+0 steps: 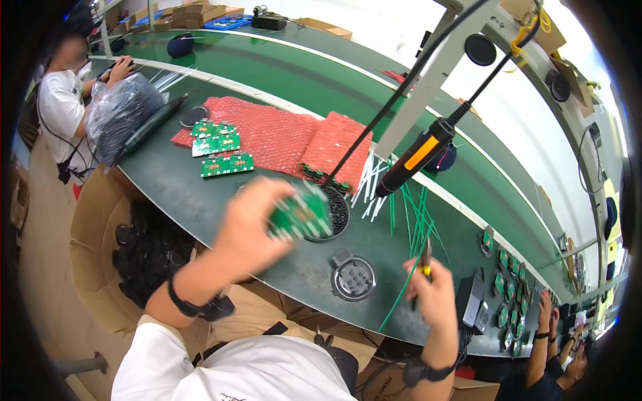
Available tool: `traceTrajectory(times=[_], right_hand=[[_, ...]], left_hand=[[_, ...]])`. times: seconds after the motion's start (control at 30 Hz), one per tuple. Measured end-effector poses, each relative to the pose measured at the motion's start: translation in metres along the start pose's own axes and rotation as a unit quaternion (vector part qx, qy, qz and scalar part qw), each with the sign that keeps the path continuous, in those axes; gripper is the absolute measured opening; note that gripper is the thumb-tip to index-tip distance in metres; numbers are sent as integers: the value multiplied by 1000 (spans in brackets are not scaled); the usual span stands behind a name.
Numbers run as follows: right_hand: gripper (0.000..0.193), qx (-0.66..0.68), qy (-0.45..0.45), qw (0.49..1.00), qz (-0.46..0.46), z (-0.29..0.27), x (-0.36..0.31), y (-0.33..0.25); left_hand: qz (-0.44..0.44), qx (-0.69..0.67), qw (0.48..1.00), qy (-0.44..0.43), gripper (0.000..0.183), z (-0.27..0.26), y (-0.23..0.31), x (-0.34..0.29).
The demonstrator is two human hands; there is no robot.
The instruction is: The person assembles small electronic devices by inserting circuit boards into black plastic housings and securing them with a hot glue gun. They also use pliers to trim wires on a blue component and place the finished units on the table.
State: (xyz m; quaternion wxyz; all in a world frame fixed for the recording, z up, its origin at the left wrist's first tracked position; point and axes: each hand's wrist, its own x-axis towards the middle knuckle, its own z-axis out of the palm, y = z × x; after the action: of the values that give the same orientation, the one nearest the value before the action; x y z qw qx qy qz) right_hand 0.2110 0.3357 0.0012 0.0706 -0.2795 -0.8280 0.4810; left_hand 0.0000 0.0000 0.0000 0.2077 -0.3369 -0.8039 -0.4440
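My left hand (251, 224) grips a green circuit board (301, 212), smeared by motion, above the bench. Beneath it stands a round dish of small black parts (340, 212), partly hidden by the board. My right hand (431, 291) is closed around what look like small pliers (426, 257) with a yellow part, jaws upward. A long green strip (399, 297) runs beside that hand; I cannot tell if the fingers hold it. Between my hands lies a round black housing (354, 279) with a small square piece at its rim. More green boards (227, 165) lie beyond my left hand.
Red bubble wrap (267, 137) covers the bench's far side. A black electric screwdriver (418, 155) hangs over white and green strips (418, 217). Finished-looking round assemblies (511, 287) stand right, near a black box (472, 307). A carton of black parts (100, 254) is left. Co-workers sit at both ends.
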Motion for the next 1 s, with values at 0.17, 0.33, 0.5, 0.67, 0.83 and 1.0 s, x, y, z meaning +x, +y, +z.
traceTrajectory(times=[0.17,0.33,0.5,0.67,0.83,1.0], right_hand=[[28,-255,65,964,-30,-24,74,29],[43,-419,132,897,56,-45,132,43],[48,-516,143,835,127,-56,161,49],[37,-438,156,885,-15,-97,219,71],[48,-301,282,882,-228,-111,280,48],[54,-361,233,896,-109,-115,287,28]], left_hand=[[-78,213,974,-13,59,-13,-83,53],[-142,337,926,-89,69,16,-127,75],[-126,280,952,-6,56,31,-142,67],[-115,228,967,11,34,32,-141,68],[-74,196,977,38,22,33,-144,71],[-13,173,978,112,17,25,-133,78]])
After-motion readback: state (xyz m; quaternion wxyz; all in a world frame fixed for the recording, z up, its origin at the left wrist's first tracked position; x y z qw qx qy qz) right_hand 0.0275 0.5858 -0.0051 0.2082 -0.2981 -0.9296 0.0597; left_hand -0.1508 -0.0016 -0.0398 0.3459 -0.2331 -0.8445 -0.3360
